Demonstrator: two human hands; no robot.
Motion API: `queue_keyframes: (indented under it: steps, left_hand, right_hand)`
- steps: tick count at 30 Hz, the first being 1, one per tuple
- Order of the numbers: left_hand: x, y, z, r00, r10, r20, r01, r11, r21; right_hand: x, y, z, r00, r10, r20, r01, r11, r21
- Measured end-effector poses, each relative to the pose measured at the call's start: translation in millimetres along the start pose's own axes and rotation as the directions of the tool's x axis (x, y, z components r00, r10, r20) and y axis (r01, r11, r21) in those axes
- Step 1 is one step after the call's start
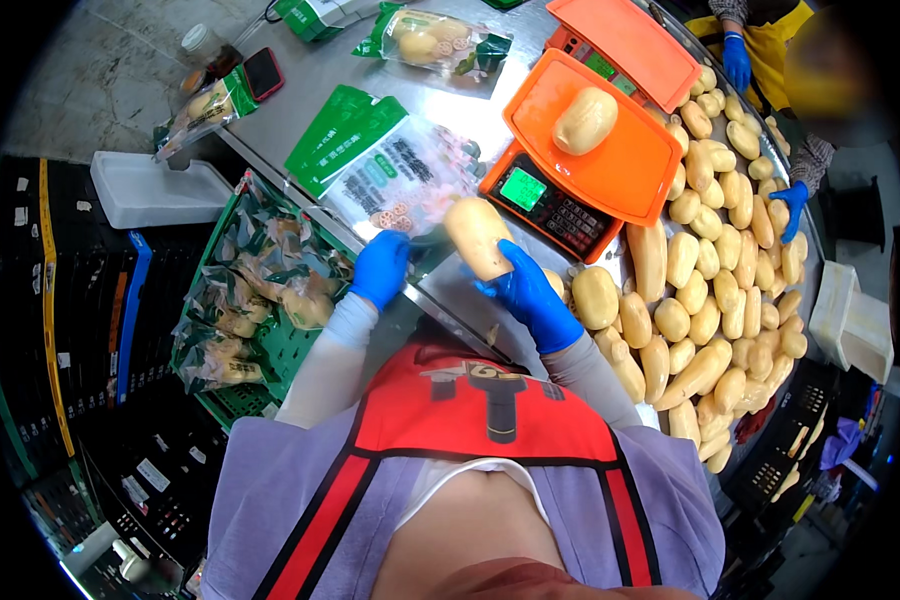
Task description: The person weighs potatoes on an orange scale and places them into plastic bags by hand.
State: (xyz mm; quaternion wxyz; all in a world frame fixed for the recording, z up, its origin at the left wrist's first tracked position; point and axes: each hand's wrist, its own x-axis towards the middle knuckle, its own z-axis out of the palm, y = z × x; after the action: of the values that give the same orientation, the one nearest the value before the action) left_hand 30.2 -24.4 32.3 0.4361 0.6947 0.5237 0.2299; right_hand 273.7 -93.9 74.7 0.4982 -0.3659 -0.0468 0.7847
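My right hand (534, 300), in a blue glove, grips a peeled lotus root segment (478, 237) above the near edge of the metal table. My left hand (381, 268), also gloved in blue, is at the lower edge of a stack of printed plastic bags (397, 176); its fingertips are partly hidden, so whether it pinches a bag is unclear. Another lotus root piece (586, 121) lies on the orange tray of a digital scale (529, 82), whose display is lit. A large pile of lotus root (694, 304) covers the table's right side.
A green crate (289, 356) with filled bags stands at the left below the table edge. A packed bag (439, 45), a second orange scale (630, 45), a phone (263, 73) and a white foam tray (157, 199) lie farther off. A co-worker's gloved hand (791, 206) touches the pile.
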Motion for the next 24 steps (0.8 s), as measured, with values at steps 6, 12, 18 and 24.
queue_keyframes:
  steps: [6,12,18,24]
  left_hand:
    - [4.6,7.8,-3.4,0.981,-0.180,-0.076,0.127,0.880,-0.457]
    - [14.1,7.3,-6.2,0.940,-0.342,0.000,0.281,0.772,-0.570]
    - [10.6,18.5,2.4,0.975,0.137,-0.176,-0.150,0.987,-0.065]
    - [7.2,15.6,10.1,0.988,0.143,0.057,-0.152,0.844,0.514]
  right_hand:
    - [-10.4,-9.6,14.7,0.988,-0.118,0.104,0.145,0.939,-0.313]
    - [2.5,5.4,16.5,0.926,-0.189,0.328,0.353,0.742,-0.570]
    - [4.3,4.3,6.3,0.992,-0.102,0.068,0.123,0.854,-0.505]
    - [-8.6,-14.1,-0.6,0.957,-0.286,-0.047,0.239,0.870,-0.431]
